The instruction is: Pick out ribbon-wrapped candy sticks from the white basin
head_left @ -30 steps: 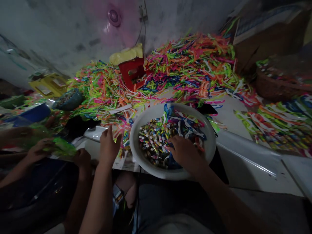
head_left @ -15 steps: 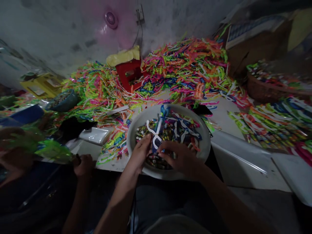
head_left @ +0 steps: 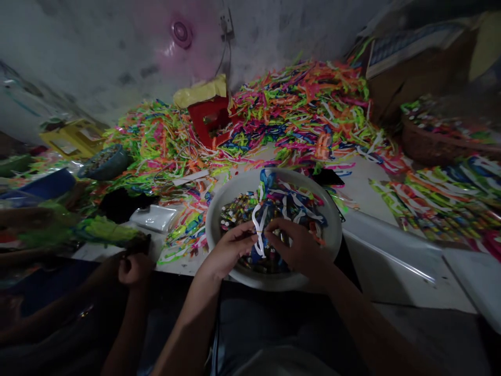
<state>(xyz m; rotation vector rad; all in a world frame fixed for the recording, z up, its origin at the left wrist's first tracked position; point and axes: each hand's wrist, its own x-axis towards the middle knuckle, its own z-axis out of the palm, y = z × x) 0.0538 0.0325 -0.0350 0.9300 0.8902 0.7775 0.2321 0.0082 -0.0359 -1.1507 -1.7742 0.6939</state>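
A round white basin (head_left: 213, 219) holds many small multicoloured pieces (head_left: 238, 206) and several blue and white strips. Over its middle, my left hand (head_left: 235, 245) pinches a white and blue strip (head_left: 259, 224) from the left. My right hand (head_left: 287, 237) is closed on the same strip from the right, its fingertips close to those of my left hand. The strip's blue upper end reaches toward the far rim of the basin, and its white lower end hangs between the hands.
Behind the basin lies a large heap of neon strips (head_left: 305, 99) with a red stool (head_left: 209, 122) in it. Rows of strips (head_left: 442, 198) and a brown basin (head_left: 438, 141) stand right. At left, another person's hand (head_left: 135, 269) is near a clear packet (head_left: 154, 216).
The white part of the strip, looped before, now hangs down crossed and narrower between my hands. My hands have shifted slightly. At left, the other person's green bundle has moved right.
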